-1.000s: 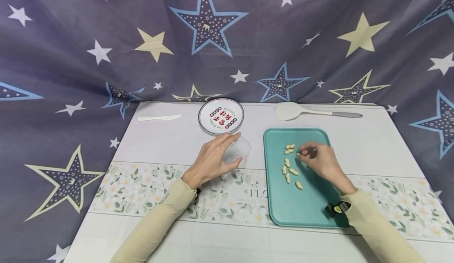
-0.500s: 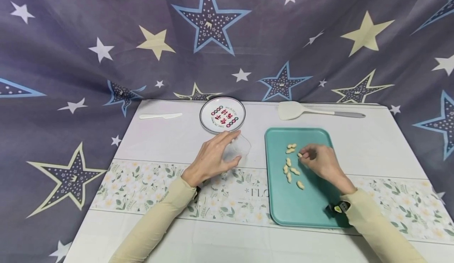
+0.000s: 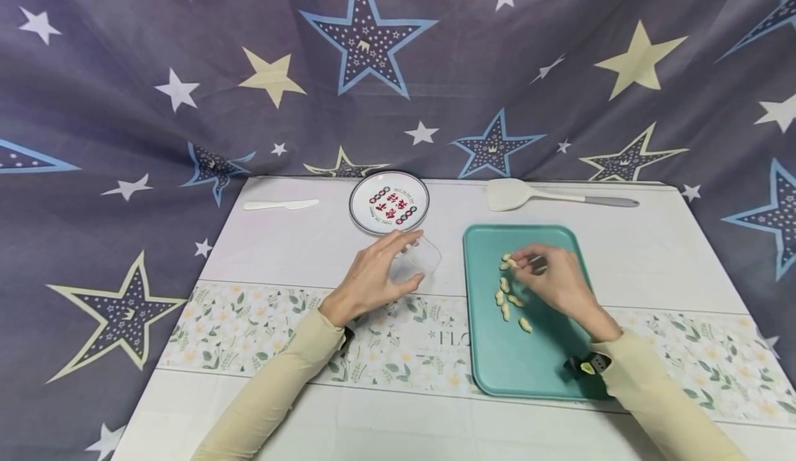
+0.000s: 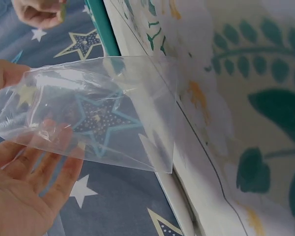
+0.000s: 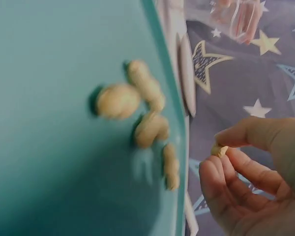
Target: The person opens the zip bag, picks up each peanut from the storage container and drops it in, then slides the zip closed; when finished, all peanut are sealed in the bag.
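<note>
My left hand [image 3: 372,271] holds a clear plastic bag [image 4: 108,110], thumb and fingers spread around its mouth, above the table just in front of the round plate. Between the thumb and fingertips of my right hand [image 3: 556,278] is a peanut in its shell [image 5: 219,150], held over the upper part of the teal tray [image 3: 528,371]. Several more unshelled peanuts [image 3: 515,300] lie loose on the tray's left half. In the head view my right fingers partly cover the upper ones. No contents can be made out inside the bag.
At the back stands a white plate [image 3: 362,202] with red lettering and a dark rim. A white knife [image 3: 280,205] lies at back left, a white spatula with grey handle end [image 3: 510,195] behind the tray. A star-patterned curtain [image 3: 218,101] hangs behind the table.
My right hand has shifted a little left and away from me, carrying the pinched peanut toward the upper peanuts. The left hand and the bag stay nearly still.
</note>
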Tool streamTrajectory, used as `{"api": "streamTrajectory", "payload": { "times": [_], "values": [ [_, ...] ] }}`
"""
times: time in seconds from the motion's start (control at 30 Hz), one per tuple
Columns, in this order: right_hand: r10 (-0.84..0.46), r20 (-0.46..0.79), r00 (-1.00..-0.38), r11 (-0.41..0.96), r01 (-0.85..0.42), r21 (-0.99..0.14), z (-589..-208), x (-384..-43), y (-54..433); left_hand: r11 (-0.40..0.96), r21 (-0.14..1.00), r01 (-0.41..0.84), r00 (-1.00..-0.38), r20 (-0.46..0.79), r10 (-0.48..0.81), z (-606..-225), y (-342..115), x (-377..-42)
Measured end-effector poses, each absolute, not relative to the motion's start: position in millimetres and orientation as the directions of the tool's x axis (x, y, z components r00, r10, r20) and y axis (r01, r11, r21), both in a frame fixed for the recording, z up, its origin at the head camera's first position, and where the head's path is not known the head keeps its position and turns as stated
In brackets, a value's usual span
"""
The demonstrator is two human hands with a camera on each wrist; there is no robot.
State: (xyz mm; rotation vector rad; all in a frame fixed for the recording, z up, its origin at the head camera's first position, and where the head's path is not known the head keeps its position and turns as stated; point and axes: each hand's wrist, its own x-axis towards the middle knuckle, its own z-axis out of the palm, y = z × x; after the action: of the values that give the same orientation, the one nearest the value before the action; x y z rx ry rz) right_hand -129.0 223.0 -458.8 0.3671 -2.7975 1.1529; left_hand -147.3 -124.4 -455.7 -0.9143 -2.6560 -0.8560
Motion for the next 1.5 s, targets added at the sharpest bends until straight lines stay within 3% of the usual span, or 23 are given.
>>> {"api": "streamTrajectory", "payload": {
  "times": [0.73,1.13,1.5],
  "values": [
    [-0.332,0.224,-0.917,0.459,-0.364,-0.811,-423,-131,139,0.576,0.487,0.657,-0.753,0.374,0.542,-456,-118,-146],
    [-0.428,0.324,-0.844,0.459,-0.512,-0.727,-423,-133,114,0.535,0.51,0.674,-0.732,0.364,0.575,-455,-118,-151],
    [-0.416,0.353,-0.838,0.441,-0.525,-0.728,-424,-133,116,0.473,0.602,0.644,-0.742,0.341,0.577,-459,-124,-159]
  ]
}}
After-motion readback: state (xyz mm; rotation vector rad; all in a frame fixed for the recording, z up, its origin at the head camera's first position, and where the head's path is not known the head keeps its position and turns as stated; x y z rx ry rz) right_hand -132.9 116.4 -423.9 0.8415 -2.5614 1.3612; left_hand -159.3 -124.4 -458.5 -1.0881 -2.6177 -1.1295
